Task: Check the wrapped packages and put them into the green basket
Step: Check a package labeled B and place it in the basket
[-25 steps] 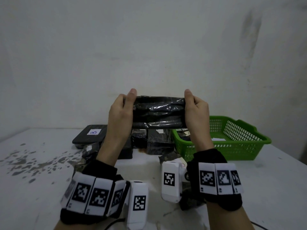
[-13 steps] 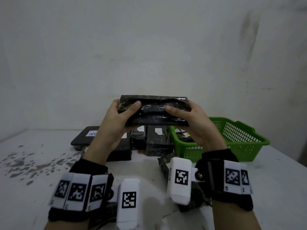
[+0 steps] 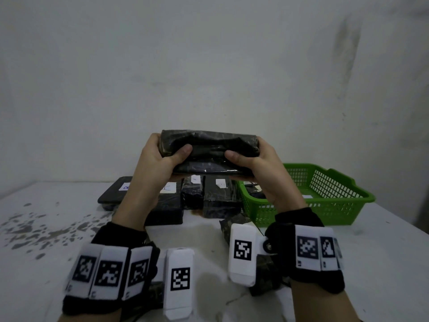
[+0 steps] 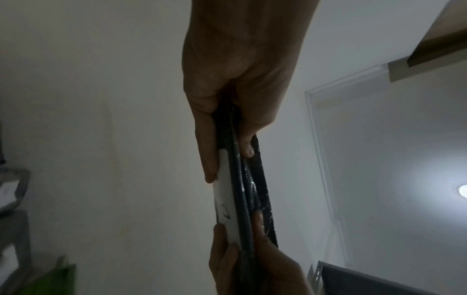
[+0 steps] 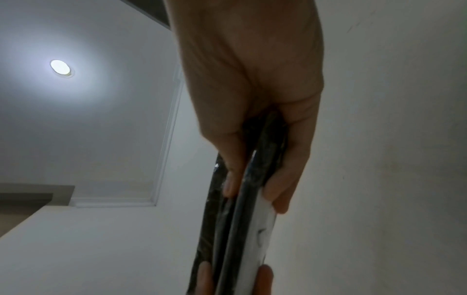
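A black plastic-wrapped package (image 3: 209,149) is held up in the air above the table, flat side tilted toward me. My left hand (image 3: 160,159) grips its left end and my right hand (image 3: 250,161) grips its right end, thumbs on top, fingers underneath. The wrist views show the package edge-on (image 4: 242,189) (image 5: 240,219), with a white label on its underside. The green basket (image 3: 329,203) stands on the table at the right, below and behind my right hand, with at least one wrapped package inside.
Several more black wrapped packages (image 3: 218,196) with white labels lie in a row on the white table (image 3: 46,252) behind my hands, left of the basket. Another dark package (image 3: 234,225) lies near my right wrist. A plain wall stands close behind.
The package has been turned from upright, held by its ends, to a flatter tilt with both thumbs on top. Both hands have dropped slightly and shifted their grip.
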Action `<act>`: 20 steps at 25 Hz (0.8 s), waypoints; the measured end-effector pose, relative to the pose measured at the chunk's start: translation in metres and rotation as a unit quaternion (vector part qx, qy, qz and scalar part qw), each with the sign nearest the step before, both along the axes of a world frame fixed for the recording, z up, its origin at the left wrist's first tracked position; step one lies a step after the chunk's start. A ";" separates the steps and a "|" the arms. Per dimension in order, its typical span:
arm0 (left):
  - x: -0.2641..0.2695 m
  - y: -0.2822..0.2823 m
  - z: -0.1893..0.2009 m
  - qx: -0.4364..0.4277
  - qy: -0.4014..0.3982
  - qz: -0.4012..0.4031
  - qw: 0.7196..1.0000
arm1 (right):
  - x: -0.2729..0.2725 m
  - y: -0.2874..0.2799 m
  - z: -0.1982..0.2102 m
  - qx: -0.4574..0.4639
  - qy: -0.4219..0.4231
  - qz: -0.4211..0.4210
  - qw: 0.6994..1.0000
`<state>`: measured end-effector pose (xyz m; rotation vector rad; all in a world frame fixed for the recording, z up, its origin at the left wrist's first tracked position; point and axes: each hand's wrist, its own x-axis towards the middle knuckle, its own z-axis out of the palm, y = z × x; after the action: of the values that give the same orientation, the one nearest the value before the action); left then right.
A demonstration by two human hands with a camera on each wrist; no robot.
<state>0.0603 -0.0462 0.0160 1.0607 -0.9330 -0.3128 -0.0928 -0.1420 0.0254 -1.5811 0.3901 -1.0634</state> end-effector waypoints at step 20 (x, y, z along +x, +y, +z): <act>-0.005 0.005 0.002 0.045 -0.010 -0.081 0.996 | -0.005 -0.013 -0.002 0.068 -0.027 0.032 0.997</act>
<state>0.0548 -0.0415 0.0175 1.0747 -1.0320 -0.4830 -0.0978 -0.1553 0.0236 -1.4315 0.3650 -1.0069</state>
